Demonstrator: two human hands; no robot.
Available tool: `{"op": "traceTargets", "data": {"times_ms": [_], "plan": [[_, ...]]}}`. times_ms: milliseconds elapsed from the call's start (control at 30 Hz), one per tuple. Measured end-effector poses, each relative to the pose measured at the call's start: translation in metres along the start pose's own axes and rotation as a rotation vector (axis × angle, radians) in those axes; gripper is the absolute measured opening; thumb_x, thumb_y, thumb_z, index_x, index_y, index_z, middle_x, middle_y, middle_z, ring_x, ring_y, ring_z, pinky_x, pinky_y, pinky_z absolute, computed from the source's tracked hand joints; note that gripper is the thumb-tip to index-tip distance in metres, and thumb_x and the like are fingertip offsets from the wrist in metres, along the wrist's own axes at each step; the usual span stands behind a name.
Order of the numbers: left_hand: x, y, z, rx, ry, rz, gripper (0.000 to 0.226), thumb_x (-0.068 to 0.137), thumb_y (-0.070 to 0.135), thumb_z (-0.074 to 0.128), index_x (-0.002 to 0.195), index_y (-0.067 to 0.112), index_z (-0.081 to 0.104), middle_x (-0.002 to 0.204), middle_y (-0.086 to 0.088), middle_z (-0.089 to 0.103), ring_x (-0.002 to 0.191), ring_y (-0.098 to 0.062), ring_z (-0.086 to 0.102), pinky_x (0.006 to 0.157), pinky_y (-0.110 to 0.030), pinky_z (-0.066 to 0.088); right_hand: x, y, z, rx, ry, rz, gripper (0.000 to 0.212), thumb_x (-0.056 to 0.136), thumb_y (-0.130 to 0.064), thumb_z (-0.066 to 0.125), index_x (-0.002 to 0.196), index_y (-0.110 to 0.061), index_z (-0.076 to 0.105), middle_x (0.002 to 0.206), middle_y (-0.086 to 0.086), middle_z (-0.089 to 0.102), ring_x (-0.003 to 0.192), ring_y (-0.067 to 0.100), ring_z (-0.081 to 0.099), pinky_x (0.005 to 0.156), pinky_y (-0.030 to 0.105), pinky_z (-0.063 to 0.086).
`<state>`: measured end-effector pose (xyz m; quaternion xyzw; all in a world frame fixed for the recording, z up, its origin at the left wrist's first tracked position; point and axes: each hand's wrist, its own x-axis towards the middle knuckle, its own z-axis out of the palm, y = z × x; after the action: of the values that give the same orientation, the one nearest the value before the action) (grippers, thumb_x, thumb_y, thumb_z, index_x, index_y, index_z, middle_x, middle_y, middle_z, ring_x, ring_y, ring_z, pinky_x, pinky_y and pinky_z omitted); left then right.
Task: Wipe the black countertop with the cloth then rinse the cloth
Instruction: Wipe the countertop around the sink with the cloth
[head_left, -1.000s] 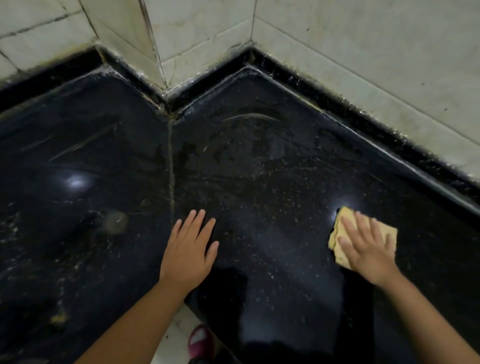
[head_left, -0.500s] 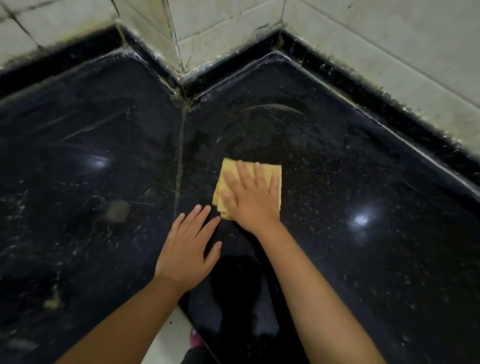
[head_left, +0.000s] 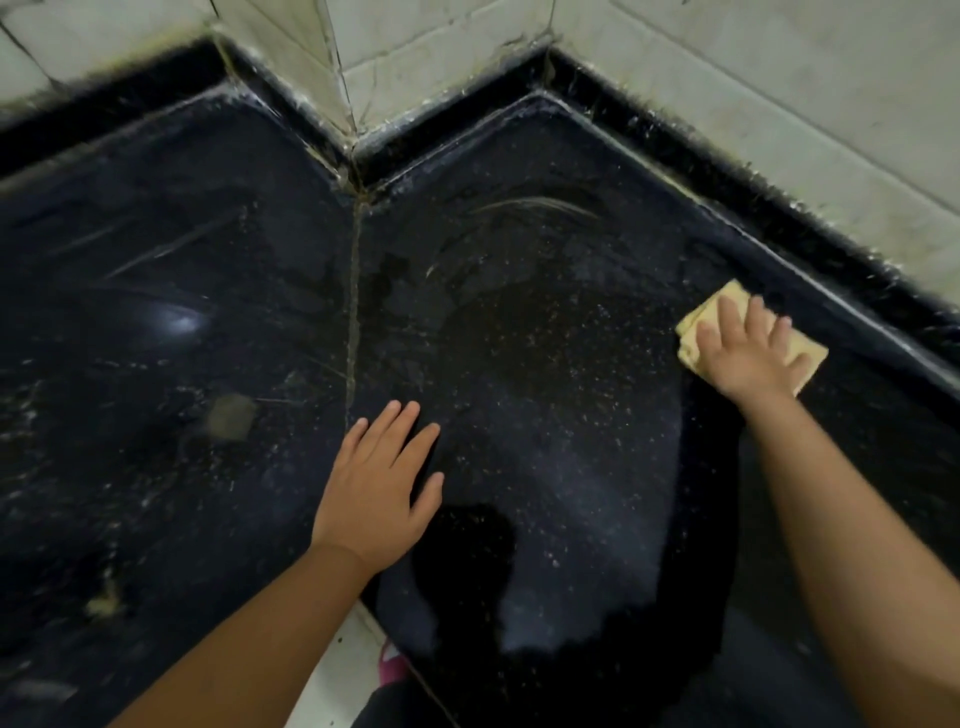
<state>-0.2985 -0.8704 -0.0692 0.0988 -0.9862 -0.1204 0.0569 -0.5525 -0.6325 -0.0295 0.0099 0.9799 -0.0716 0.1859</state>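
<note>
**Cloth pressed flat at the far right of the black table**

Head view: The right hand (head_left: 748, 351) lies spread on the yellow cloth (head_left: 701, 325), fingers straight, pressing it down onto the black table (head_left: 545, 415) rather than gripping it. The cloth is folded into a small pad and sits at the right side of the slab, just beside the raised black edge strip (head_left: 779, 228) that runs along the wall. A flat palm puts even pressure across the whole pad, which suits a wiping stroke. The left hand (head_left: 379, 478) rests open on the table near its front edge, fingers straight and holding nothing; it looks placed there as a prop, so the person can lean and reach to the right.

The surface is dark speckled stone, glossy and streaked with curved wet marks toward the back corner. A pale grout seam (head_left: 354, 312) runs from the corner toward the left hand and divides the top into two slabs. The left slab carries a dull smudge (head_left: 231, 415) and a yellowish speck (head_left: 106, 603), so wiping seems unfinished. Stained white wall tiles (head_left: 779, 104) enclose the back. No tap or sink shows for the rinse.
</note>
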Motion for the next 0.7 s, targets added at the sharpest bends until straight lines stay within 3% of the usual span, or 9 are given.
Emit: {"op": "traceTargets", "data": {"times_ms": [100, 300, 467, 533, 600, 633, 700], "plan": [[-0.001, -0.001, 0.001, 0.0, 0.004, 0.001, 0.051, 0.085, 0.035, 0.037, 0.116, 0.005, 0.063, 0.125, -0.017, 0.059, 0.123, -0.023, 0.034, 0.102, -0.037, 0.021, 0.031, -0.048, -0.001, 0.01, -0.008, -0.02, 0.053, 0.099, -0.043, 0.015, 0.149, -0.032, 0.0, 0.157, -0.004, -0.014, 0.143, 0.031, -0.014, 0.112, 0.059, -0.004], [0.001, -0.001, 0.0, 0.003, -0.031, 0.006, 0.051, 0.085, 0.036, 0.037, 0.117, 0.005, 0.063, 0.126, -0.017, 0.058, 0.124, -0.022, 0.033, 0.103, -0.037, 0.02, -0.008, -0.137, 0.035, -0.14, -0.088, -0.426, 0.052, 0.1, -0.042, 0.014, 0.148, -0.032, -0.004, 0.156, -0.002, -0.016, 0.142, 0.031, -0.017, 0.11, 0.059, -0.007], [0.001, 0.0, -0.002, 0.016, -0.034, 0.002, 0.05, 0.086, 0.035, 0.037, 0.114, 0.004, 0.064, 0.123, -0.019, 0.06, 0.121, -0.024, 0.035, 0.101, -0.037, 0.021, -0.085, -0.118, 0.058, -0.216, -0.154, -0.684, 0.05, 0.099, -0.045, 0.014, 0.146, -0.038, -0.001, 0.156, -0.009, -0.017, 0.142, 0.022, -0.02, 0.112, 0.05, -0.013], [0.0, 0.002, -0.005, 0.032, -0.048, -0.002, 0.054, 0.093, 0.039, 0.029, 0.113, 0.004, 0.064, 0.121, -0.019, 0.061, 0.12, -0.026, 0.041, 0.1, -0.038, 0.024, -0.1, -0.071, 0.053, -0.2, -0.225, -0.635, 0.054, 0.095, -0.055, 0.012, 0.145, -0.042, -0.002, 0.154, -0.014, -0.019, 0.142, 0.016, -0.022, 0.113, 0.045, -0.014], [0.0, 0.005, -0.01, 0.05, -0.065, -0.01, 0.063, 0.097, 0.043, 0.018, 0.109, 0.004, 0.067, 0.117, -0.019, 0.064, 0.114, -0.033, 0.054, 0.1, -0.043, 0.033, -0.109, -0.013, 0.046, -0.195, -0.213, -0.496, 0.073, 0.075, -0.07, -0.004, 0.144, -0.043, -0.006, 0.152, -0.015, -0.023, 0.142, 0.015, -0.02, 0.113, 0.043, -0.012], [0.002, 0.008, -0.014, 0.051, -0.068, -0.018, 0.061, 0.096, 0.042, 0.022, 0.105, 0.004, 0.069, 0.113, -0.019, 0.065, 0.108, -0.035, 0.06, 0.097, -0.049, 0.039, -0.11, 0.016, 0.041, -0.192, -0.185, -0.403, 0.081, 0.067, -0.07, -0.009, 0.143, -0.042, -0.008, 0.15, -0.014, -0.025, 0.143, 0.016, -0.018, 0.114, 0.043, -0.01], [0.008, 0.011, -0.018, 0.036, -0.038, -0.033, 0.05, 0.084, 0.039, 0.036, 0.098, 0.005, 0.071, 0.107, -0.018, 0.068, 0.098, -0.036, 0.065, 0.093, -0.059, 0.034, -0.108, 0.072, 0.031, -0.167, -0.151, -0.179, 0.068, 0.083, -0.066, 0.001, 0.145, -0.039, -0.006, 0.152, -0.009, -0.024, 0.144, 0.019, -0.014, 0.114, 0.045, -0.005]]}}
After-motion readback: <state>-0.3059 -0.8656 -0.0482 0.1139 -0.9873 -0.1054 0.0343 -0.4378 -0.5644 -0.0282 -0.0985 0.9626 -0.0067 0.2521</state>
